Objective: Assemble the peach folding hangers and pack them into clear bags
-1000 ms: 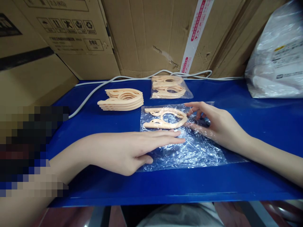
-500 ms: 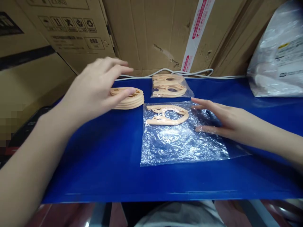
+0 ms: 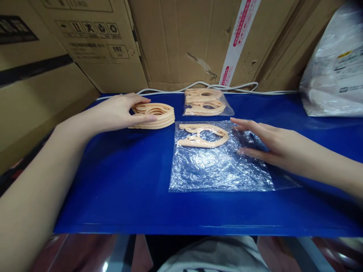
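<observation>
At the left end of a stack of beige plastic folding hangers [image 3: 160, 121], my left hand [image 3: 120, 110] has its thumb along the near side and its fingers at the far side. It is closed around that end; the fingertips are partly hidden. A clear plastic bag [image 3: 215, 172] lies flat to the right. One folded beige hanger [image 3: 202, 141] is at the bag's upper left, seemingly inside it. My right hand [image 3: 262, 143] rests at the bag's right side with thumb and fingers apart. Whether its fingertips are under the film I cannot tell.
Behind the flat bag lies a filled clear bag of beige hangers [image 3: 204, 104]. A white cable [image 3: 195, 86] runs along the back of the blue table [image 3: 127, 196]. Cardboard boxes [image 3: 176, 45] form a wall behind, and a white plastic sack [image 3: 334, 71] stands at the right.
My left hand has come down from above the stack and closed around its left end. My right hand stays at the bag almost unmoved. The view has shifted slightly.
</observation>
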A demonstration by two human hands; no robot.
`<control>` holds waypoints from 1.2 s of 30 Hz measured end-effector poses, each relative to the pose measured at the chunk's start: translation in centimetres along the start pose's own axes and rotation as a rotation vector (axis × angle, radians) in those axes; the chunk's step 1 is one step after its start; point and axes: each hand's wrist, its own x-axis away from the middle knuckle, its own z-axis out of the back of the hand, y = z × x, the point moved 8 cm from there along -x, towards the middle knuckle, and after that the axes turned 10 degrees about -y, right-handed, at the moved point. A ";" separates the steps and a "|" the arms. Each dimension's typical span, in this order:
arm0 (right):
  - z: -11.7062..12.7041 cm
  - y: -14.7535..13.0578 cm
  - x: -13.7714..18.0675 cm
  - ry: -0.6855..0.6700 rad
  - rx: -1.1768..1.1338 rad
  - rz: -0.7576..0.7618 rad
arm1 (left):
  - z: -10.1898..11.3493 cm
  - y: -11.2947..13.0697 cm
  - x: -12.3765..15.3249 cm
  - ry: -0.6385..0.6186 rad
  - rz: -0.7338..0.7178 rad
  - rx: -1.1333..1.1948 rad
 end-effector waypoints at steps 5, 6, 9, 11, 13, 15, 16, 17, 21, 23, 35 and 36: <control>0.4 0.5 0.1 0.019 0.015 -0.010 | 0.2 0.3 0.7 -0.052 0.052 0.046; 0.6 0.6 0.2 0.025 0.021 -0.024 | 0.2 0.3 0.7 -0.053 0.055 0.051; 1.5 0.6 0.4 0.085 0.044 -0.056 | 0.4 0.4 0.6 -0.028 0.033 0.040; 2.1 0.5 0.5 0.126 0.061 -0.059 | 0.6 0.6 0.5 0.008 -0.011 0.023; 2.6 0.5 0.6 0.169 0.083 -0.054 | 1.2 1.0 0.4 0.075 -0.068 0.000; 3.2 0.3 0.7 0.215 0.110 -0.045 | 2.0 2.0 0.8 0.159 -0.120 -0.028; 3.5 0.2 0.7 0.238 0.120 -0.044 | 2.3 2.7 1.1 0.197 -0.146 -0.042; 3.8 -0.1 0.8 0.260 0.120 -0.046 | 2.5 3.6 1.4 0.233 -0.171 -0.051; 4.3 -1.3 1.1 0.332 -0.144 -0.049 | 1.8 9.3 3.1 0.269 -0.364 -0.062; 3.5 -1.9 1.0 0.288 -0.386 -0.030 | 0.4 12.5 3.8 0.217 -0.485 -0.075; -0.1 -2.8 -0.5 0.007 -1.164 0.001 | -1.6 15.7 5.0 0.173 -0.654 -0.125; -0.3 -2.9 -0.7 -0.005 -1.205 0.006 | -1.6 15.8 5.0 0.182 -0.670 -0.139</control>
